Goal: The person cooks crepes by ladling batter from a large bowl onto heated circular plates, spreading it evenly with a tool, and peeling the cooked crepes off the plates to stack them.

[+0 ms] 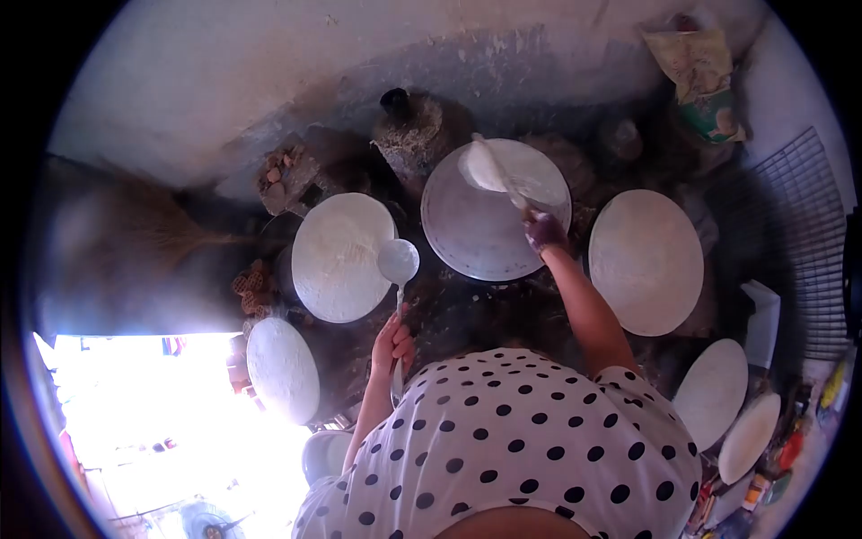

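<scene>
My left hand is closed around the handle of a round ladle, whose bowl is at the right edge of a pale, coated round plate. My right hand grips a long-handled spreader over a large round griddle. White batter covers the upper part of this griddle, while its lower part shows a bare, greyish surface. To the right lies another pale round plate, evenly coated.
More round pale discs stand at the lower left and lower right. A rough cylinder is behind the griddle. A wire rack leans at the right, and a printed bag is at the upper right.
</scene>
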A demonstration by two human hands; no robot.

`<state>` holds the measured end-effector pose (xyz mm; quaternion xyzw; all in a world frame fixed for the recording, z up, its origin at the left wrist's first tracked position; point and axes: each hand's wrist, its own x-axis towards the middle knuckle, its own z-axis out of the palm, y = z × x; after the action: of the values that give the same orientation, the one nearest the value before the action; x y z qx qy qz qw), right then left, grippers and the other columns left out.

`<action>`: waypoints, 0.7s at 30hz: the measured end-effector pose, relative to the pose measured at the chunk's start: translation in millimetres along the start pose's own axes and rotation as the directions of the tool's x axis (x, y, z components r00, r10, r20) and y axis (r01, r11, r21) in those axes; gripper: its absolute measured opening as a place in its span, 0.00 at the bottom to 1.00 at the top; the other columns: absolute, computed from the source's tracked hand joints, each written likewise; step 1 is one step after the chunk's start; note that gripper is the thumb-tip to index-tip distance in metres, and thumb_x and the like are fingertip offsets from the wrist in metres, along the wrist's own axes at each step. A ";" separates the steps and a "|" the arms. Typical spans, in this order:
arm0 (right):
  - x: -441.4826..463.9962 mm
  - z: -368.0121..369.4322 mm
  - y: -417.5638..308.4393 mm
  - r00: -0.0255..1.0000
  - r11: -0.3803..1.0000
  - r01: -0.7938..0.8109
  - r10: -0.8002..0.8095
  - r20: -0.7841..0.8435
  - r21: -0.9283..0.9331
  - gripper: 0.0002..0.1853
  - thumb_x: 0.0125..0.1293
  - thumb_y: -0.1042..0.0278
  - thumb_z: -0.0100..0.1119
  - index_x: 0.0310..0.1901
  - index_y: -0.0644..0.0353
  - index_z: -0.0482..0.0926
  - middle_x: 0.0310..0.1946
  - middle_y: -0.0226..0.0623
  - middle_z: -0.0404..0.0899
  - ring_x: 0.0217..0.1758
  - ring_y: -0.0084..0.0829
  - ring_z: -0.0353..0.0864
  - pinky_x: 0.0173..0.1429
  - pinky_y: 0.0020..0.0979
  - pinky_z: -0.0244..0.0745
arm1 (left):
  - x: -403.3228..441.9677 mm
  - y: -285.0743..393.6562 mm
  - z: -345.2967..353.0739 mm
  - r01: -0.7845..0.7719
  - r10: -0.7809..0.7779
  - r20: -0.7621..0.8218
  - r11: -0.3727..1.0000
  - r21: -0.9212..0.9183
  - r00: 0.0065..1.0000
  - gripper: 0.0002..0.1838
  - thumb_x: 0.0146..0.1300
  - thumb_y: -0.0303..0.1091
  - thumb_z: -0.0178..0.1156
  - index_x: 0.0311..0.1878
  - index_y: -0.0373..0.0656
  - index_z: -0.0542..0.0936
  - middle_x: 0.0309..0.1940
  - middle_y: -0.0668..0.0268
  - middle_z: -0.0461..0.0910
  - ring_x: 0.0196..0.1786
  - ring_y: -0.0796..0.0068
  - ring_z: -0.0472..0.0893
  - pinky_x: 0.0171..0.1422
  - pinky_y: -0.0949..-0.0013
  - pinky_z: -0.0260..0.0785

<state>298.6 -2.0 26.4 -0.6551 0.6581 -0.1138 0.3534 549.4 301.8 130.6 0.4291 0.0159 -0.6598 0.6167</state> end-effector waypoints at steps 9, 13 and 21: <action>29.3 -19.7 47.3 0.984 0.971 0.159 -0.140 -0.113 0.181 0.19 0.62 0.54 0.55 0.53 0.49 0.79 0.47 0.45 0.80 0.52 0.48 0.79 0.56 0.42 0.72 | -25.2 -22.8 13.8 -0.020 0.025 0.044 0.992 -0.125 0.999 0.18 0.74 0.38 0.41 0.63 0.50 0.68 0.16 0.77 0.53 0.12 0.87 0.57 0.13 0.80 0.53; 22.9 1.0 20.3 0.988 0.987 0.151 -0.150 0.020 -0.054 0.19 0.63 0.54 0.53 0.51 0.51 0.80 0.46 0.49 0.80 0.52 0.49 0.78 0.55 0.42 0.72 | -28.2 -33.4 -3.1 -0.001 0.003 0.011 0.987 -0.163 1.000 0.18 0.74 0.38 0.41 0.64 0.50 0.68 0.16 0.77 0.53 0.12 0.87 0.57 0.13 0.79 0.53; 70.7 12.3 53.5 0.958 0.931 0.270 -0.285 0.030 0.246 0.22 0.61 0.47 0.55 0.48 0.54 0.82 0.44 0.46 0.82 0.47 0.46 0.81 0.54 0.40 0.74 | -27.9 -39.5 -7.8 -0.020 0.024 0.017 0.984 -0.176 1.000 0.18 0.74 0.38 0.41 0.64 0.51 0.67 0.14 0.77 0.54 0.10 0.85 0.56 0.12 0.76 0.54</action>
<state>271.9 -58.6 -37.7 -0.6974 0.5284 -0.2196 0.4316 517.3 337.8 121.9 0.3669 0.0635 -0.6530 0.6595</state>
